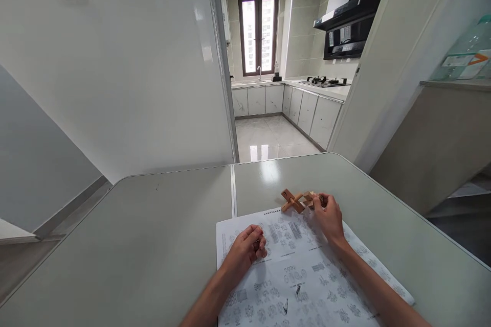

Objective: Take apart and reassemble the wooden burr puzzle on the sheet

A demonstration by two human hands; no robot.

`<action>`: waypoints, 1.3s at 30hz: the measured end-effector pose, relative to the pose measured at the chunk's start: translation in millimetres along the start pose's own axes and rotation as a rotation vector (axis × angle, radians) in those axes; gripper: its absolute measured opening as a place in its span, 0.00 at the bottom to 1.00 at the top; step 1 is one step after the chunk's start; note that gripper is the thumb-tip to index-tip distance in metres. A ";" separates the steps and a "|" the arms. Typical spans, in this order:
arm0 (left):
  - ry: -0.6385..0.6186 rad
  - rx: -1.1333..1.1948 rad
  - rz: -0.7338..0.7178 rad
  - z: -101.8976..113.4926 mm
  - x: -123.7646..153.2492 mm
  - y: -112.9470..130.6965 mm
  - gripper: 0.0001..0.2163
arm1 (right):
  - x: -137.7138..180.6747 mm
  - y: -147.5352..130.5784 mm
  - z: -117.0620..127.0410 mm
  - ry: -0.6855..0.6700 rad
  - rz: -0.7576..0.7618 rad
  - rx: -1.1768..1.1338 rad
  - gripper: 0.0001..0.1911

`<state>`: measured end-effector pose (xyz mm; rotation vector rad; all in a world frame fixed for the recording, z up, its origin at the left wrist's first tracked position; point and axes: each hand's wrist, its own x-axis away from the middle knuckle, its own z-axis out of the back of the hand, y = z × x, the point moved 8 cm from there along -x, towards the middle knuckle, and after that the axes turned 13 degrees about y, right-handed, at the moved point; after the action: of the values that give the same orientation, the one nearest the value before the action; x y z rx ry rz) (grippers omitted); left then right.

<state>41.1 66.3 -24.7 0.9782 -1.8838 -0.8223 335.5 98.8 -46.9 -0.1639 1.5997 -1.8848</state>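
Observation:
A wooden interlocking puzzle (pixel 296 200) of crossed sticks lies on the grey table (pixel 153 245) just past the far edge of a printed instruction sheet (pixel 299 276). My right hand (pixel 327 215) reaches to its right end, fingers curled round the sticks there. Resting on the sheet, my left hand (pixel 247 248) has its fingers curled in; a small piece may sit inside them, but I cannot make it out.
The table has a seam down its middle and rounded far corners. Beyond it an open doorway leads into a kitchen with white cabinets (pixel 291 104), a hob and a window. A counter (pixel 452 127) with a plastic bottle stands at the right.

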 end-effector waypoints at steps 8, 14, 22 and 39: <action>0.030 0.001 0.005 -0.7 0.7 -0.5 0.22 | 8.1 -26.9 16.5 0.065 -0.004 -0.135 0.23; 0.029 0.004 0.003 -0.6 0.8 -0.5 0.23 | 44.1 -64.5 10.1 -0.136 0.087 -0.287 0.22; 0.062 0.011 -0.064 0.2 3.1 3.4 0.22 | 104.4 -98.8 -15.3 -0.620 0.146 -0.416 0.16; 0.058 -0.108 -0.210 3.7 -3.8 2.9 0.23 | 114.4 -107.1 -18.8 -0.763 0.191 -0.417 0.15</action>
<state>38.3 71.6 -25.3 1.1327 -1.6885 -0.9966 195.0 56.7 11.6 -0.7762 1.3634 -1.1078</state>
